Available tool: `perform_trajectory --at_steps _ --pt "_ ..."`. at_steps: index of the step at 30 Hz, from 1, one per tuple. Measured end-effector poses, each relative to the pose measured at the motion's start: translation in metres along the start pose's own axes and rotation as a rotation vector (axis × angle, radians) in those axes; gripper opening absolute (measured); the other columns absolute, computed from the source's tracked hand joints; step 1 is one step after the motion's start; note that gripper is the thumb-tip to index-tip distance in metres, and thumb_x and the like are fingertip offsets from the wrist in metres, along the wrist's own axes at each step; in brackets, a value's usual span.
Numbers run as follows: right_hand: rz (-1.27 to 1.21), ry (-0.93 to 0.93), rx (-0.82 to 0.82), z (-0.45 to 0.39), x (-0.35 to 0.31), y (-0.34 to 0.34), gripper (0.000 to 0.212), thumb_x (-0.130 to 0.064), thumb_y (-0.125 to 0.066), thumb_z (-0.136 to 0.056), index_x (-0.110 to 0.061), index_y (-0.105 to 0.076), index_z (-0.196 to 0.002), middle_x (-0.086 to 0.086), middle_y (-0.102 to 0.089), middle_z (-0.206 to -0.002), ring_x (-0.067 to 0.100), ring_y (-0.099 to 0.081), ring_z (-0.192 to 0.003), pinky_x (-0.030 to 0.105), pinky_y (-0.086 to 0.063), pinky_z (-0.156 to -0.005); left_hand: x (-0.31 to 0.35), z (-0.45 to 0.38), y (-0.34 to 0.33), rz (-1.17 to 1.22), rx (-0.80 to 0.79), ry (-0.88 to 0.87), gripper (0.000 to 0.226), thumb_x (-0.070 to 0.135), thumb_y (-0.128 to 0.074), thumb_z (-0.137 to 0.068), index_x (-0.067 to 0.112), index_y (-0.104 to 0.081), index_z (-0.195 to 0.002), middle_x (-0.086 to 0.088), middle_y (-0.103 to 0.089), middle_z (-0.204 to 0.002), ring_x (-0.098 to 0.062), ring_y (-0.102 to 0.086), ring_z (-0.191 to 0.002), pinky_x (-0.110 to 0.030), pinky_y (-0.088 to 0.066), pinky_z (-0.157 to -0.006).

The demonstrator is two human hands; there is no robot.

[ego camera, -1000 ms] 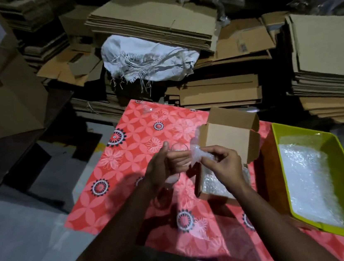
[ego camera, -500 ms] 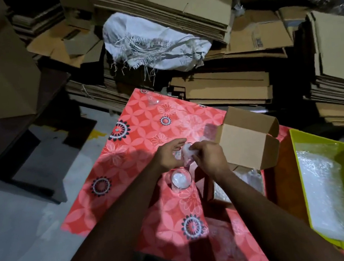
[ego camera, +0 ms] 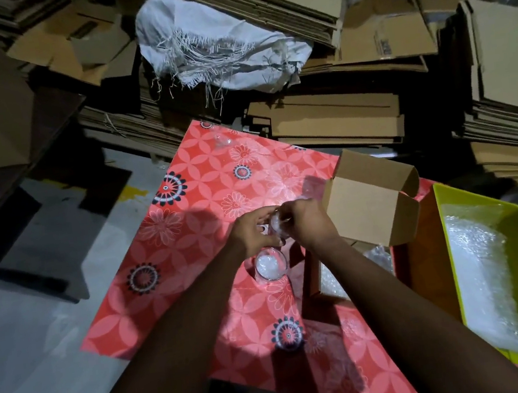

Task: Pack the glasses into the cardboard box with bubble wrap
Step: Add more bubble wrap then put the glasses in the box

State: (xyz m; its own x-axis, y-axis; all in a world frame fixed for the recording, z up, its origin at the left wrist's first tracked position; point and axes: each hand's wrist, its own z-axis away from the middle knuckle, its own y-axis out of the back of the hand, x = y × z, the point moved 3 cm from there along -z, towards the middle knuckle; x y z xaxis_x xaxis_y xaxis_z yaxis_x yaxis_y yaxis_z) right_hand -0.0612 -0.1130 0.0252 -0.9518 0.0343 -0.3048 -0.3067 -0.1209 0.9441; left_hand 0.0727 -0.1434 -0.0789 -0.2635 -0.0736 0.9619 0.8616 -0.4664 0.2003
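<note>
Over the red floral tablecloth (ego camera: 191,237), my left hand (ego camera: 251,235) and right hand (ego camera: 308,224) together gripped 1 bubble-wrapped glass (ego camera: 277,225) beside the cardboard box (ego camera: 369,205).

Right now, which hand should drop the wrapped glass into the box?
Probably the right hand: it is nearer the cardboard box and grips the glass too. The left hand is farther away.

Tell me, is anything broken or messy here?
Nothing looks broken. The white sack on the cardboard stacks is torn, with frayed threads hanging down. One clear glass sits alone at the far edge of the red tablecloth, away from the glass near the hands.
</note>
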Motion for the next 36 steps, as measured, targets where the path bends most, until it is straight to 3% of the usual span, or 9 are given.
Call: perform_trajectory --at_steps 4,7,12,15,19,26,30,34,36 --pt "0.000 0.036 -0.030 -0.005 -0.002 -0.004 0.023 -0.008 -0.065 -0.079 -0.016 -0.076 -0.097 0.009 -0.074 -0.085 0.027 -0.068 -0.078 0.030 -0.050 -0.068 0.000 0.000 0.000 0.014 0.004 -0.022 0.083 0.016 -0.092 -0.048 0.038 -0.066 -0.124 0.009 -0.075 -0.110 -0.011 -0.068 -0.109 -0.045 -0.053 -0.101" --pt "0.068 0.064 -0.125 -0.006 0.002 -0.009 0.015 -0.014 -0.059 -0.084 -0.011 -0.072 -0.076 0.012 -0.070 -0.072 0.029 -0.066 -0.069 0.031 -0.047 -0.060 0.003 0.001 0.001 -0.004 -0.003 -0.043 0.079 0.029 -0.085 -0.044 0.052 -0.066 -0.117 0.014 -0.075 -0.110 -0.006 -0.068 -0.108 -0.040 -0.053 -0.100" --pt "0.137 0.118 -0.210 -0.013 0.010 -0.001 0.022 -0.024 -0.062 -0.086 -0.008 -0.076 -0.081 0.014 -0.073 -0.074 0.030 -0.068 -0.071 0.036 -0.054 -0.070 -0.002 -0.003 0.001 0.014 -0.032 -0.052 0.080 0.033 -0.090 -0.045 0.061 -0.062 -0.115 0.014 -0.074 -0.114 -0.006 -0.067 -0.111 -0.042 -0.053 -0.101" --pt "0.181 0.113 -0.193 -0.017 0.005 -0.002 0.013 -0.018 -0.068 -0.082 -0.012 -0.078 -0.086 0.013 -0.075 -0.081 0.031 -0.070 -0.078 0.031 -0.053 -0.071 -0.007 -0.005 0.000 0.035 -0.025 -0.033 0.084 0.026 -0.096 -0.047 0.048 -0.065 -0.122 0.013 -0.073 -0.116 -0.006 -0.067 -0.112 -0.041 -0.051 -0.104" --pt "0.253 0.115 -0.124 -0.019 -0.001 -0.007 0.019 -0.016 -0.066 -0.079 -0.018 -0.078 -0.095 0.014 -0.073 -0.081 0.032 -0.068 -0.076 0.028 -0.038 -0.063 -0.012 -0.005 -0.003 0.075 -0.001 -0.012 0.090 0.005 -0.097 -0.051 0.021 -0.063 -0.133 0.006 -0.072 -0.120 -0.011 -0.066 -0.115 -0.036 -0.049 -0.105" --pt "0.249 0.108 -0.092 -0.013 0.001 -0.012 0.013 -0.018 -0.065 -0.085 -0.016 -0.077 -0.091 0.013 -0.072 -0.083 0.032 -0.068 -0.078 0.029 -0.039 -0.064 -0.009 -0.003 -0.004 0.083 -0.003 -0.033 0.088 0.005 -0.095 -0.051 0.026 -0.065 -0.131 0.009 -0.074 -0.117 -0.013 -0.066 -0.116 -0.037 -0.051 -0.102" --pt "0.243 0.207 -0.131 -0.001 0.015 -0.005 0.026 -0.016 -0.062 -0.085 -0.019 -0.075 -0.107 0.011 -0.066 -0.091 0.032 -0.065 -0.087 0.034 -0.049 -0.071 -0.002 0.001 -0.002 0.053 -0.014 -0.025 0.083 0.012 -0.094 -0.056 0.031 -0.064 -0.130 0.011 -0.072 -0.119 -0.010 -0.066 -0.115 -0.041 -0.051 -0.104" --pt "0.278 0.295 -0.023 0.027 0.018 -0.003 0.035 -0.017 -0.064 -0.081 -0.026 -0.074 -0.114 -0.005 -0.073 -0.098 0.026 -0.045 -0.107 0.038 -0.045 -0.084 0.007 0.004 0.001 0.003 -0.041 -0.042 0.086 0.019 -0.094 -0.054 0.030 -0.062 -0.133 0.010 -0.071 -0.123 -0.010 -0.066 -0.116 -0.042 -0.050 -0.105" --pt "0.355 0.288 -0.076 0.034 0.016 -0.008 0.036 -0.022 -0.061 -0.085 -0.030 -0.068 -0.119 -0.015 -0.071 -0.112 0.023 -0.038 -0.118 0.037 -0.039 -0.094 0.011 0.006 0.002 -0.028 -0.046 -0.051 0.087 0.019 -0.094 -0.054 0.027 -0.061 -0.135 0.009 -0.071 -0.123 -0.009 -0.067 -0.114 -0.041 -0.051 -0.104"
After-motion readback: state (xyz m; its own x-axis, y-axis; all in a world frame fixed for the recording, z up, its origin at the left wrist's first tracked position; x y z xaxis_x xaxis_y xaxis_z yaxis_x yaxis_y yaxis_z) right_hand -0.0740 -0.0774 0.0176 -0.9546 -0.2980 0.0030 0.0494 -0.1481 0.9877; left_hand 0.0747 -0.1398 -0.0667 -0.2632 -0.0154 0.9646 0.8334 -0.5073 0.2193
